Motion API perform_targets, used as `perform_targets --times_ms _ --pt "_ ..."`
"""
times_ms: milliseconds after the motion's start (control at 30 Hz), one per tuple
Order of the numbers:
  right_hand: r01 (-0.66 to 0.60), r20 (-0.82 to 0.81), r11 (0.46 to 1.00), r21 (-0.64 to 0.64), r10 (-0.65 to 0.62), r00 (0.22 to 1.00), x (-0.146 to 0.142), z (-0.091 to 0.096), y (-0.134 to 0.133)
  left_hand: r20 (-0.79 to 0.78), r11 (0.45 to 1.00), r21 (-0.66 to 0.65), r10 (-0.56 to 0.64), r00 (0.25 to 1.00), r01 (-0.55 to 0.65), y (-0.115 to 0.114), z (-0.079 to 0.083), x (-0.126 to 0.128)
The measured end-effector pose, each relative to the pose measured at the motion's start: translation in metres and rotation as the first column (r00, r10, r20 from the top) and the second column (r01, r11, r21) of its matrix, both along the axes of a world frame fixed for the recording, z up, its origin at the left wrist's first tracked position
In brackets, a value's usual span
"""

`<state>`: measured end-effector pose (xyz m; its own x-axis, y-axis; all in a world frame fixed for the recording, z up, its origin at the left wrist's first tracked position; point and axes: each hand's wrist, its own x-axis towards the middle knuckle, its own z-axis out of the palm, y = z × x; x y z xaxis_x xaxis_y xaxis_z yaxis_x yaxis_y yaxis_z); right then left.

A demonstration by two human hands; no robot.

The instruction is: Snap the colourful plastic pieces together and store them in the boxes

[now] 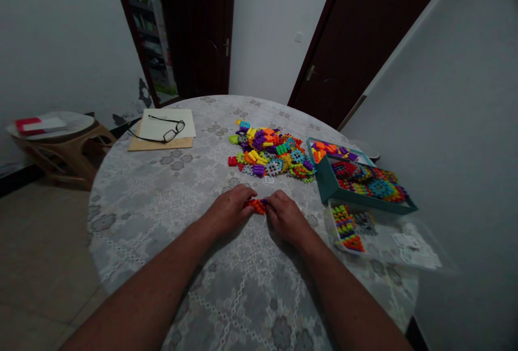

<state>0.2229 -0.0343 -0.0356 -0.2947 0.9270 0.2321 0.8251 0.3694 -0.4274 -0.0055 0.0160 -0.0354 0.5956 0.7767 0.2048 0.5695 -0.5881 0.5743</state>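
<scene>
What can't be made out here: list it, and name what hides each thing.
Held blocks, their ends: head view, covered by the fingers of the left hand and right hand.
Pile, lower pieces: head view, under the upper ones.
Forearms, near ends: head view, cut off by the bottom edge.
Shelf, contents: head view, too dark and blurred.

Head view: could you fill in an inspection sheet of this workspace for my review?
Surface: round table, patterned grey tablecloth.
Job's things: small orange-red cluster with a dark blue end, between the hands; mixed pile of toothed plastic pieces beyond; more pieces in the teal box and clear container at right.
Clutter: glasses resting on papers, far left.
Grip: left hand and right hand pinch opposite ends of the cluster.
Cables: nothing seen.
Surroundings: wooden stool at left; dark doors behind.
</scene>
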Motion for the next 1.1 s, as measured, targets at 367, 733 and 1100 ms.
perform_targets --times_ms 367,733,1100 --pt "-0.063 -0.134 0.998 0.01 0.064 0.989 -0.012 0.002 -0.005 0.011 0.999 -0.051 -0.008 1.0 0.009 0.0 0.008 0.0" --pt "0.012 -0.134 1.0 -0.019 -0.014 0.991 -0.027 0.003 0.003 0.041 0.991 -0.128 0.029 0.999 -0.024 0.016 0.003 -0.004" --pt "0.125 -0.049 0.991 0.043 -0.123 0.991 0.015 0.071 -0.018 0.084 0.981 -0.179 0.097 0.992 -0.081 0.015 0.015 -0.004"
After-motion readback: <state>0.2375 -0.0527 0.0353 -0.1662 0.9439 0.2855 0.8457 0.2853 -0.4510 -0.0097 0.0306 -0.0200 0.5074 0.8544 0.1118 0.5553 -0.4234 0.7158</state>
